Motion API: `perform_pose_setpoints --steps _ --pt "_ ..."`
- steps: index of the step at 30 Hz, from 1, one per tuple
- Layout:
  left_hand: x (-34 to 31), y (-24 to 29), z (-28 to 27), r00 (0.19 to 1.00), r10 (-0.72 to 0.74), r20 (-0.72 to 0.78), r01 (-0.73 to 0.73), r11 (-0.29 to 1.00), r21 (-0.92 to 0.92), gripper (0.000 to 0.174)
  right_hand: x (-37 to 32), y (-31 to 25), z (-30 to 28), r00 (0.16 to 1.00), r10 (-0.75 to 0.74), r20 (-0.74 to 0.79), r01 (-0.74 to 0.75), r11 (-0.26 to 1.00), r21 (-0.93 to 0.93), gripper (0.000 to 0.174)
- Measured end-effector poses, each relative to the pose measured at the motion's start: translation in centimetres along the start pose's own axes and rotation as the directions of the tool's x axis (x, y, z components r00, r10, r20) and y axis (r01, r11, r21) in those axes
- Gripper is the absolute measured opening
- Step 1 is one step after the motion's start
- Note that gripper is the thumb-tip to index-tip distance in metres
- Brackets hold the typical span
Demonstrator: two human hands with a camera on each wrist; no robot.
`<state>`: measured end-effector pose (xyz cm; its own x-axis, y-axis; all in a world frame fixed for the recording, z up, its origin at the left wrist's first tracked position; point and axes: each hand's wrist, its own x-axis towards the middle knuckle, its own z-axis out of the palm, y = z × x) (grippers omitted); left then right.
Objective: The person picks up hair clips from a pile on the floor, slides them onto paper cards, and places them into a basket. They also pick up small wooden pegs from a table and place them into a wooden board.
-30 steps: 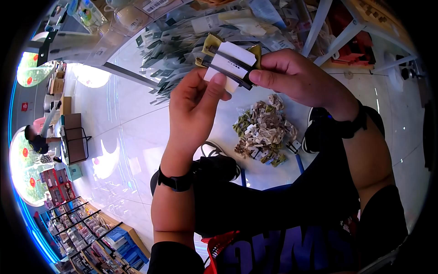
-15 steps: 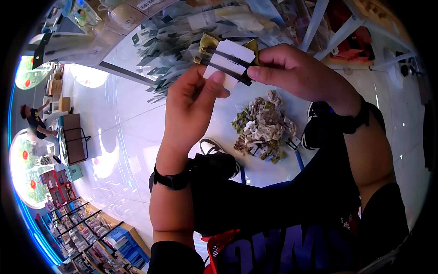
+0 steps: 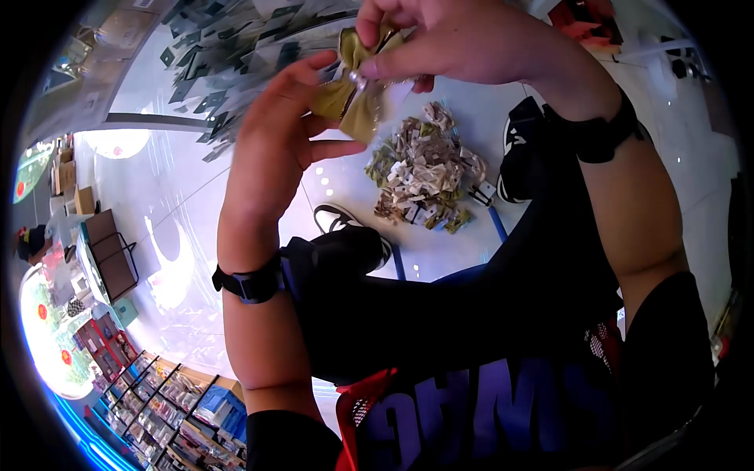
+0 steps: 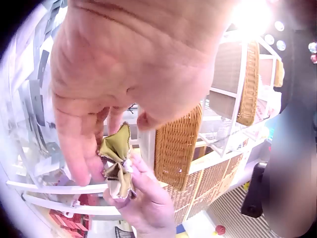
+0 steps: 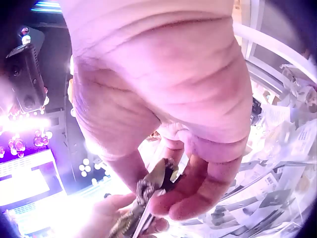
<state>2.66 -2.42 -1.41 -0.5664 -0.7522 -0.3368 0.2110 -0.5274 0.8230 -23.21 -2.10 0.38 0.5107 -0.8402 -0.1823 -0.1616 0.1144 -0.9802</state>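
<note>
An olive-yellow fabric bow (image 3: 345, 98) with pearl-like beads at its centre and a glittery edge faces up in the head view. My right hand (image 3: 479, 43) pinches it near the middle and along one side, thumb by the beads. Beside it my left hand (image 3: 271, 149) has its fingers spread and holds nothing, with fingertips close to the bow's lower loop. In the left wrist view the bow (image 4: 116, 144) sits in the other hand's fingers, below my left hand. The right wrist view shows the bow (image 5: 148, 191) edge-on between thumb and fingers.
A heap of small beige and green carded pieces (image 3: 428, 177) lies on the floor between the shoes. Many clear packets with dark tags (image 3: 220, 55) hang at the upper left. Wicker baskets (image 4: 178, 148) stand on a rack, and stocked shelves (image 3: 161, 408) fill the lower left.
The bow has turned over from its white card back with dark bands to its fabric front. My left hand has let go and moved left; my right hand has risen with the bow.
</note>
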Motion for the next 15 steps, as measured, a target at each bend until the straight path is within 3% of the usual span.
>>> perform_pose_setpoints --steps 2,4,5,6,8,9,11,15 --pt "0.5 -1.2 0.6 0.997 -0.017 -0.078 0.049 0.906 0.421 0.054 0.1 0.9 0.1 0.997 0.075 0.028 -0.074 0.996 -0.051 0.027" --pt "1.6 -3.4 -0.6 0.994 -0.028 -0.109 0.079 0.866 0.495 0.049 -0.6 0.3 0.8 0.992 -0.105 -0.074 0.059 0.885 -0.462 0.034" --pt "2.4 -4.4 -1.4 0.994 -0.100 -0.048 0.109 0.805 0.584 0.048 -2.5 -1.9 0.0 0.990 0.103 -0.098 -0.140 0.833 -0.536 0.043" --pt "3.0 -5.6 -2.1 0.984 -0.179 0.000 0.134 0.736 0.664 0.046 -1.8 -0.1 -0.1 0.989 0.104 -0.101 -0.142 0.834 -0.533 0.043" --pt "4.4 -8.7 -3.6 0.969 -0.244 0.036 0.109 0.555 0.824 0.044 0.8 5.0 -0.4 0.965 0.014 -0.262 -0.222 0.576 -0.787 0.054" --pt "4.8 -9.6 -2.9 0.963 -0.270 0.013 0.132 0.512 0.849 0.043 1.0 5.0 -0.4 0.964 0.015 -0.265 -0.225 0.575 -0.786 0.054" --pt "5.5 -11.7 -2.8 0.937 -0.346 0.042 0.141 0.485 0.863 0.044 1.0 4.9 -0.8 0.958 0.199 -0.205 -0.283 0.556 -0.782 0.045" --pt "5.7 -12.3 -1.5 0.923 -0.382 0.046 0.159 0.490 0.857 0.048 0.4 5.1 -0.6 0.980 0.158 -0.123 -0.193 0.579 -0.792 0.045"
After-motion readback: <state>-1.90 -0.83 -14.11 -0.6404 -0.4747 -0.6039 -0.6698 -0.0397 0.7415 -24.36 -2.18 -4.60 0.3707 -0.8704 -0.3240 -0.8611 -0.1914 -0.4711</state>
